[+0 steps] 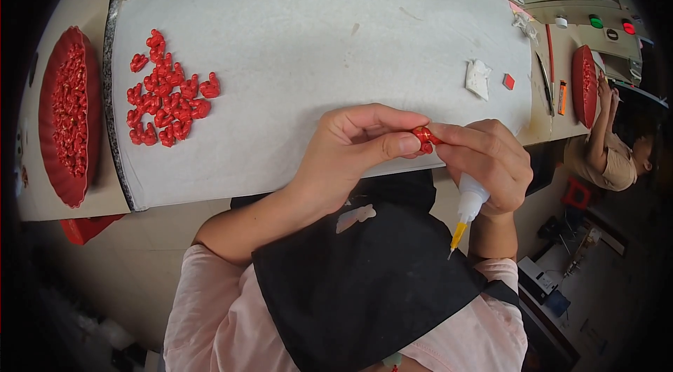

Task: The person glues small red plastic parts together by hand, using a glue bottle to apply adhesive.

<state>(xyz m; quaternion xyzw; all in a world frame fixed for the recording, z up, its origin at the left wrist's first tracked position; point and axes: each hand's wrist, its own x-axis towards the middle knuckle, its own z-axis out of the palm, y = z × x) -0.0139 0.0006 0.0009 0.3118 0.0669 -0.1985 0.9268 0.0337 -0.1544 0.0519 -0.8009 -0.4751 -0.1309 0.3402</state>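
My left hand (343, 144) pinches a small glossy red figurine (425, 136) with gold marks between thumb and fingertips, just beyond the front edge of my lap. The fingertips of my right hand (494, 162) meet the same figurine from the other side. Tucked in that right hand is a white squeeze bottle (472, 197) with a yellow needle tip pointing down toward my black apron (364, 281). Fingers cover much of the figurine. A cluster of similar red figurines (168, 95) lies at the left of the white-covered table (294, 43).
Left of the table stands a red oval tray (83, 183) full of small red pieces. A crumpled white tissue (478, 79) and a small red square (508, 81) lie at right. Beyond are thin tools (546, 85) and another red tray (583, 92), near a co-worker (606, 155).
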